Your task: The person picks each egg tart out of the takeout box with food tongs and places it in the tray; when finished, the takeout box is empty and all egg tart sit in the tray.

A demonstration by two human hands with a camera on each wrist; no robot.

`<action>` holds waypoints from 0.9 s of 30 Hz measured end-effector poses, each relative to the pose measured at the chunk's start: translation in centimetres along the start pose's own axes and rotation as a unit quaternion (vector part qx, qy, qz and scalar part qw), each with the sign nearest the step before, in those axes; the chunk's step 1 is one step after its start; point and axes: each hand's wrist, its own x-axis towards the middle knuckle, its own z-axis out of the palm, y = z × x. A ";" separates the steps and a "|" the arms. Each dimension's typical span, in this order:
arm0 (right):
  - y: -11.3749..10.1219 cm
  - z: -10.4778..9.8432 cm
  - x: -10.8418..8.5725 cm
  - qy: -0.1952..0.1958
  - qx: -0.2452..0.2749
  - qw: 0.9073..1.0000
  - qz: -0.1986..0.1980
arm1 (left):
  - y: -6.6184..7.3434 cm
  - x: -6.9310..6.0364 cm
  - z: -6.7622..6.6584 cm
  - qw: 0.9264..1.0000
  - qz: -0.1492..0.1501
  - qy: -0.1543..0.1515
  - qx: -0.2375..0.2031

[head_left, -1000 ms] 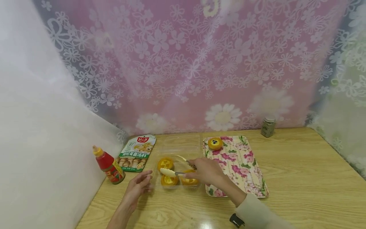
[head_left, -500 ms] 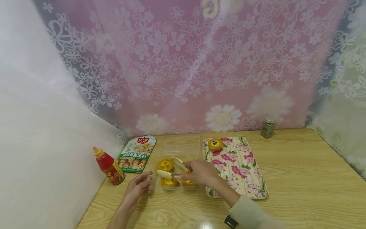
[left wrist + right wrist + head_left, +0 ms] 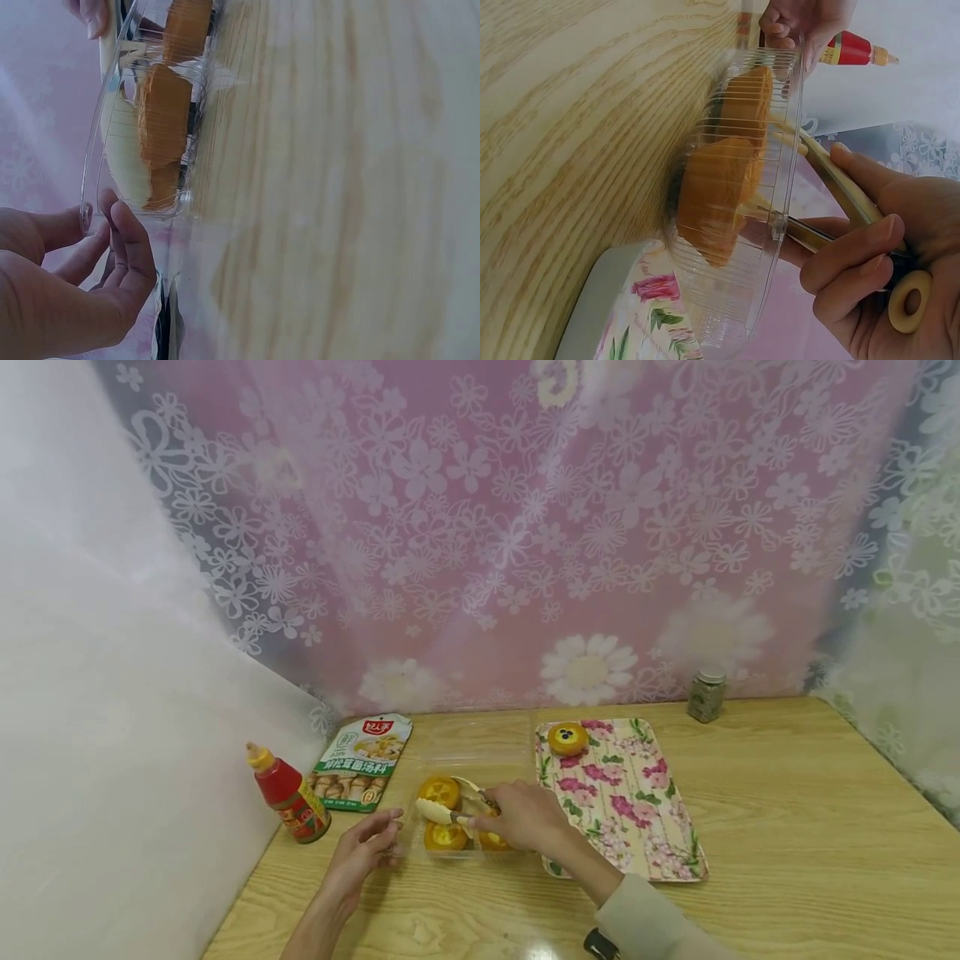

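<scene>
My right hand (image 3: 528, 814) grips a pair of tongs (image 3: 840, 184), whose cream tips (image 3: 435, 812) reach around the back-left tart (image 3: 438, 791) in the clear plastic box (image 3: 450, 854). Two other tarts stand at the front, one at the left (image 3: 446, 837) and one at the right (image 3: 493, 842), partly covered by the tongs and hand. My left hand (image 3: 360, 852) is at the box's left side; in the left wrist view its thumb and fingers (image 3: 127, 232) pinch the rim. Another tart with dark berries (image 3: 567, 739) lies on the floral tray (image 3: 630, 802).
Left of the box lie a green-and-white food packet (image 3: 362, 764) and a red sauce bottle (image 3: 288, 797) standing upright. The box's clear lid (image 3: 476, 735) lies open behind it. A small jar (image 3: 706, 697) stands at the back right, near the patterned curtain (image 3: 525, 527).
The tongs have moved back and left, from above the front tarts to the back-left tart. My left hand has stayed at the box's left edge.
</scene>
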 end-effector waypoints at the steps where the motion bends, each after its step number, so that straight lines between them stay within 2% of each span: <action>1: 0.0 0.0 0.0 0.001 -0.001 1.000 -0.003 | 0.0 0.0 0.0 1.000 0.000 0.000 0.000; 11: 0.1 0.1 0.2 0.008 0.001 1.000 -0.022 | 0.0 0.1 0.1 1.000 0.005 0.001 -0.003; 19: 0.5 -0.1 0.0 -0.003 0.028 1.000 -0.012 | -0.1 0.1 0.3 1.000 -0.002 0.012 -0.004; 27: 0.7 -0.8 -0.3 -0.002 0.051 0.999 -0.011 | -0.1 0.1 0.1 1.000 0.004 0.004 -0.005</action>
